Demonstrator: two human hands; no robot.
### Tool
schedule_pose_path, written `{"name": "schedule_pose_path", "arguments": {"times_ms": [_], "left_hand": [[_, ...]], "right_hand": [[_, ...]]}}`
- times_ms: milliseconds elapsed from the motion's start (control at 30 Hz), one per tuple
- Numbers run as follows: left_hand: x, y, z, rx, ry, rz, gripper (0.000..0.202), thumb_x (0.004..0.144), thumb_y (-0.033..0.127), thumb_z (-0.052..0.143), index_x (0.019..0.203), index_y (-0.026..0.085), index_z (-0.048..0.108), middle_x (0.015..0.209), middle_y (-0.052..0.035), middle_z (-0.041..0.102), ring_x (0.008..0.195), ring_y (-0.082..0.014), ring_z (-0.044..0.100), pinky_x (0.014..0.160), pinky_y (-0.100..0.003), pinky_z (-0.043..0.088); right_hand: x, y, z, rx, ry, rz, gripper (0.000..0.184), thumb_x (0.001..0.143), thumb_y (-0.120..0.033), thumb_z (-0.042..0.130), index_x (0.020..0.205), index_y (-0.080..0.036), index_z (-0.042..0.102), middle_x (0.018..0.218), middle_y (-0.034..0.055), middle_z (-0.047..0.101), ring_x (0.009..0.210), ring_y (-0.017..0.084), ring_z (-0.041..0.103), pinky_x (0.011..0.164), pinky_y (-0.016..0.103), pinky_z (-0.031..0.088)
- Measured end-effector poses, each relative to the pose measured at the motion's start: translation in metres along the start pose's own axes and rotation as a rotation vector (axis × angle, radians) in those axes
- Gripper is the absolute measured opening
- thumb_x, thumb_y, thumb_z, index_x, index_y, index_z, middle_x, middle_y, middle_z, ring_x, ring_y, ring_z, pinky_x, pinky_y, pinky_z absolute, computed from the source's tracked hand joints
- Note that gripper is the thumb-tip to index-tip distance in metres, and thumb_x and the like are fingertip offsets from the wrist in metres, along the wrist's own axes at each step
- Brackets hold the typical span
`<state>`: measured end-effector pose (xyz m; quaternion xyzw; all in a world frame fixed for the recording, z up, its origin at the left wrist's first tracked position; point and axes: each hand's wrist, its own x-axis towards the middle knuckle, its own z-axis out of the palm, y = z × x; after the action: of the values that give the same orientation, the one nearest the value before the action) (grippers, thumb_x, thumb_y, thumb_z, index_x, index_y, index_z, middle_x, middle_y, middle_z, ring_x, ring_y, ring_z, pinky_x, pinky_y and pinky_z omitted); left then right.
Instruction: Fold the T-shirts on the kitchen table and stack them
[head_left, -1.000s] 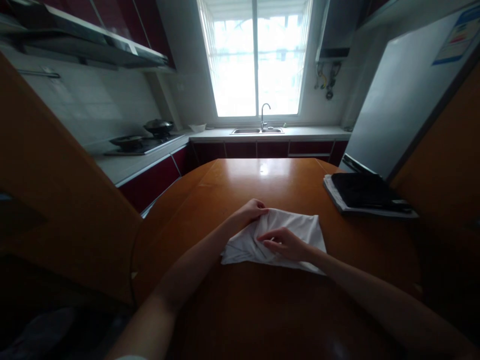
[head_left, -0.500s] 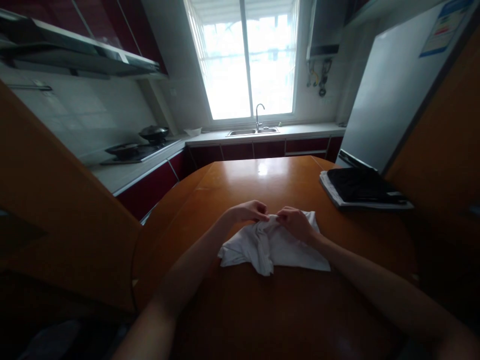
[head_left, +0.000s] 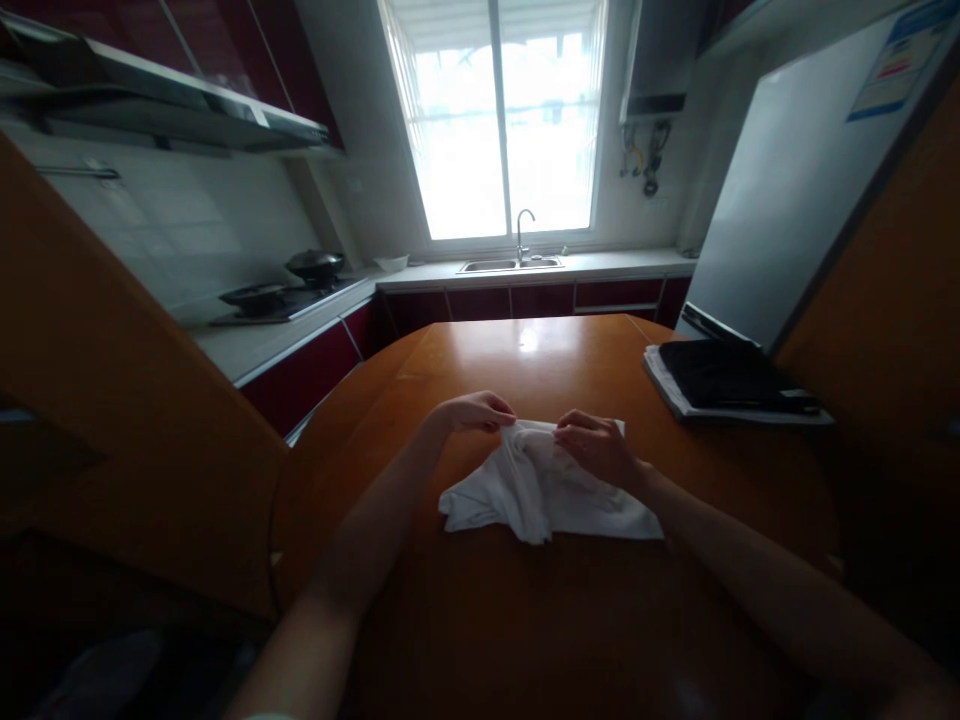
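Note:
A white cloth [head_left: 540, 490] lies rumpled on the round wooden table [head_left: 570, 620] in front of me. My left hand [head_left: 474, 410] pinches its far edge on the left side. My right hand [head_left: 596, 445] pinches the same far edge a little to the right, fingers closed on the fabric. The two hands are a short way apart, with a bunched ridge of cloth between them. The near part of the cloth rests flat on the table.
A folded stack of dark cloth on a light one [head_left: 731, 380] sits at the table's right edge. Behind it stands a fridge [head_left: 795, 190]. A counter with a sink [head_left: 510, 264] runs under the window, and a stove with pans [head_left: 281, 285] is at left.
My right hand moved from the middle of the cloth up to its far edge beside the left hand. Both hands now pinch that edge and have drawn slightly apart; the cloth has bunched.

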<state>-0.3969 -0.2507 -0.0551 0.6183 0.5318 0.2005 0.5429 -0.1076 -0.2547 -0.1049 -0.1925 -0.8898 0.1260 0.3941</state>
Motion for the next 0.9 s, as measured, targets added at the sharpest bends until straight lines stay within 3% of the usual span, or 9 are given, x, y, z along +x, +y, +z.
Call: {"name": "schedule_pose_path", "arguments": {"times_ms": [133, 233, 400, 467, 567, 633, 733, 800, 900], "left_hand": [[0.007, -0.006, -0.007, 0.205, 0.325, -0.159, 0.021, 0.080, 0.029, 0.079, 0.074, 0.012, 0.069, 0.061, -0.0033, 0.065, 0.054, -0.0139, 0.062, 0.054, -0.022, 0.048], [0.011, -0.006, -0.022, 0.226, 0.554, -0.138, 0.011, 0.086, 0.022, 0.071, 0.084, 0.012, 0.068, 0.064, -0.0033, 0.065, 0.055, -0.0142, 0.063, 0.056, -0.023, 0.050], [-0.005, -0.007, -0.070, 0.270, 1.030, -0.054, 0.020, 0.094, 0.014, 0.053, 0.107, 0.011, 0.068, 0.099, -0.0134, 0.073, 0.093, -0.0211, 0.068, 0.079, -0.027, 0.052], [-0.017, -0.009, -0.086, 0.280, 1.155, -0.030, 0.024, 0.094, 0.014, 0.050, 0.109, 0.011, 0.069, 0.107, -0.0158, 0.072, 0.105, -0.0239, 0.066, 0.087, -0.028, 0.050], [-0.028, -0.009, -0.097, 0.295, 1.250, 0.002, 0.028, 0.095, 0.017, 0.047, 0.111, 0.012, 0.069, 0.114, -0.0160, 0.071, 0.112, -0.0258, 0.063, 0.092, -0.030, 0.048], [-0.031, -0.008, -0.097, 0.307, 1.246, 0.017, 0.029, 0.095, 0.019, 0.044, 0.111, 0.013, 0.068, 0.115, -0.0145, 0.071, 0.112, -0.0251, 0.062, 0.091, -0.030, 0.047], [-0.033, -0.008, -0.090, 0.313, 1.109, 0.006, 0.022, 0.091, 0.027, 0.055, 0.098, 0.013, 0.071, 0.097, -0.0112, 0.073, 0.094, -0.0233, 0.066, 0.079, -0.028, 0.049], [-0.033, -0.011, -0.084, 0.326, 0.887, -0.033, 0.019, 0.080, 0.032, 0.072, 0.084, 0.014, 0.072, 0.080, -0.0070, 0.071, 0.077, -0.0213, 0.066, 0.068, -0.027, 0.048], [-0.028, -0.011, -0.084, 0.382, 0.554, -0.100, 0.023, 0.055, 0.024, 0.088, 0.068, 0.015, 0.070, 0.061, -0.0014, 0.066, 0.063, -0.0196, 0.063, 0.057, -0.025, 0.043]], "right_hand": [[0.002, -0.011, -0.002, 0.210, -0.414, 0.058, 0.006, 0.085, -0.020, 0.065, 0.083, -0.017, 0.070, 0.071, -0.0023, 0.060, 0.061, 0.009, 0.048, 0.058, 0.022, 0.034], [0.003, -0.022, -0.009, 0.410, -0.707, 0.165, 0.004, 0.080, -0.018, 0.065, 0.083, -0.015, 0.066, 0.066, -0.0061, 0.051, 0.059, 0.008, 0.042, 0.054, 0.019, 0.031], [0.005, -0.023, -0.030, 0.505, -1.120, 0.274, 0.011, 0.073, -0.021, 0.071, 0.079, -0.016, 0.064, 0.069, -0.0056, 0.055, 0.061, 0.009, 0.048, 0.054, 0.019, 0.034], [0.006, -0.018, -0.039, 0.463, -1.181, 0.304, 0.009, 0.071, -0.019, 0.071, 0.077, -0.016, 0.064, 0.068, -0.0056, 0.056, 0.061, 0.009, 0.048, 0.054, 0.020, 0.034], [0.009, -0.009, -0.055, 0.424, -1.106, 0.299, 0.009, 0.073, -0.021, 0.071, 0.079, -0.015, 0.068, 0.069, -0.0049, 0.056, 0.063, 0.010, 0.048, 0.056, 0.020, 0.035], [0.011, -0.002, -0.067, 0.435, -1.088, 0.304, 0.015, 0.076, -0.027, 0.073, 0.084, -0.014, 0.072, 0.071, -0.0033, 0.059, 0.065, 0.011, 0.050, 0.058, 0.021, 0.037], [0.010, 0.011, -0.080, 0.515, -1.148, 0.341, 0.036, 0.083, -0.044, 0.073, 0.103, -0.013, 0.077, 0.079, 0.0021, 0.068, 0.070, 0.014, 0.058, 0.061, 0.023, 0.042], [0.007, 0.023, -0.083, 0.596, -1.136, 0.404, 0.052, 0.085, -0.053, 0.071, 0.120, -0.014, 0.074, 0.089, 0.0059, 0.072, 0.077, 0.017, 0.064, 0.065, 0.025, 0.046], [0.003, 0.042, -0.078, 0.639, -0.967, 0.500, 0.065, 0.084, -0.059, 0.071, 0.132, -0.015, 0.067, 0.098, 0.0090, 0.073, 0.084, 0.021, 0.068, 0.074, 0.030, 0.052]]}}
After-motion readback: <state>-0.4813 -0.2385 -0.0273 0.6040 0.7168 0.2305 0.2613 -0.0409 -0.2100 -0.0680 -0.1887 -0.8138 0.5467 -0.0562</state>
